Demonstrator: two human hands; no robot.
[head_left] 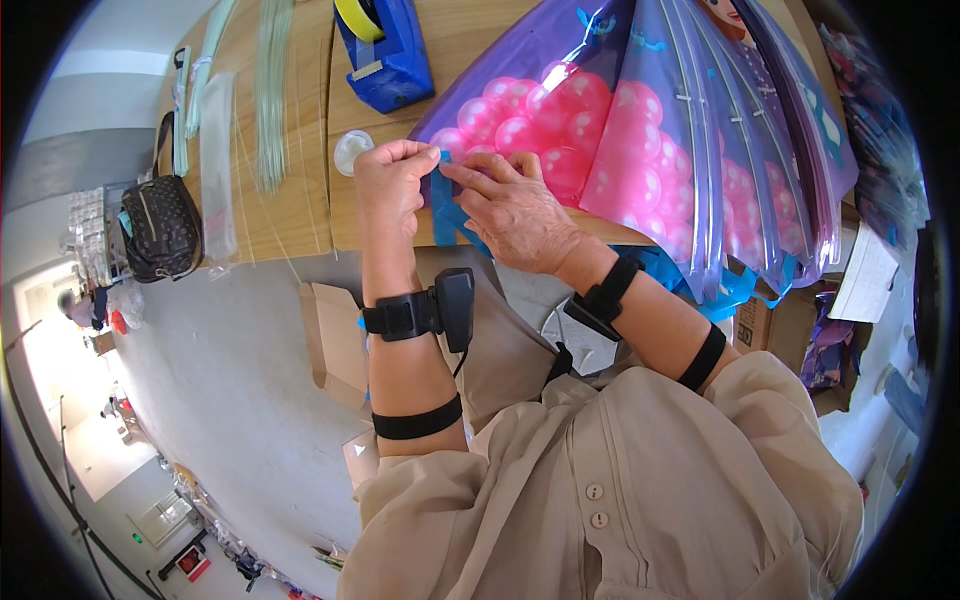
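Note:
A glossy purple plastic sheet (625, 60) printed with pink balloons lies spread on the table, probably part of a kite. Thin clear rods with small white fittings run along its right part. At its near left corner, my left hand (388, 190) is closed, thumb and forefinger pinched on a blue ribbon (443, 212) that hangs past the table edge. Just to the right, my right hand (522, 215) has its fingers bent together at the same corner, thumb and index close to the ribbon. Its fingertips are partly hidden, so what they hold cannot be made out.
A blue tape dispenser (398, 75) with yellow tape stands behind my left hand, near a small white roll (353, 152). Bundled pale rods (272, 110) and clear bags (216, 165) lie left on the wooden table (300, 215). A dark bag (163, 230) sits at its left edge.

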